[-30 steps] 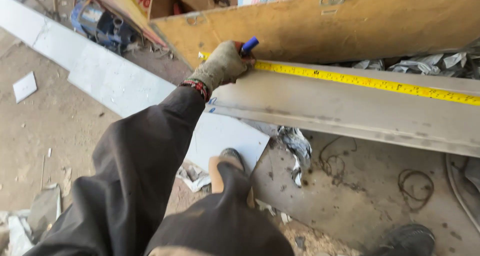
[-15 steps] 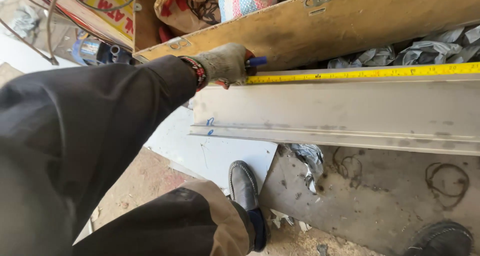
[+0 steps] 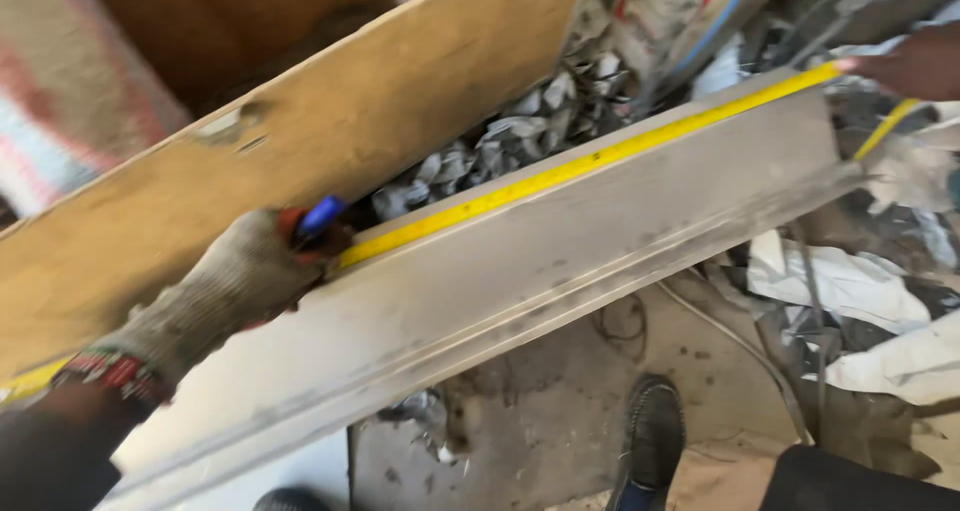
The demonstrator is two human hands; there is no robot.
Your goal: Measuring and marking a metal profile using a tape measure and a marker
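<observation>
My left hand [image 3: 230, 291], in a knit work glove, is closed around a blue marker [image 3: 320, 214] whose tip rests against a yellow tape measure [image 3: 580, 166]. The tape lies along the upper edge of a long grey metal profile [image 3: 560, 261] that runs diagonally across the view. At the top right my bare right hand [image 3: 905, 63] pinches the tape at the profile's far end, where the tape bends downward. My left sleeve is dark, with a red beaded band at the wrist.
A wide wooden board [image 3: 300, 141] leans behind the profile. Grey metal scraps [image 3: 530, 121] are piled between board and profile. Crumpled white sheets [image 3: 850, 281] and wires lie on the dusty floor at right. A dark shoe [image 3: 650, 441] stands below the profile.
The view has swung and come closer, so the profile now runs diagonally. My right hand at the tape's far end has come into view. My left hand stays at the tape with the marker.
</observation>
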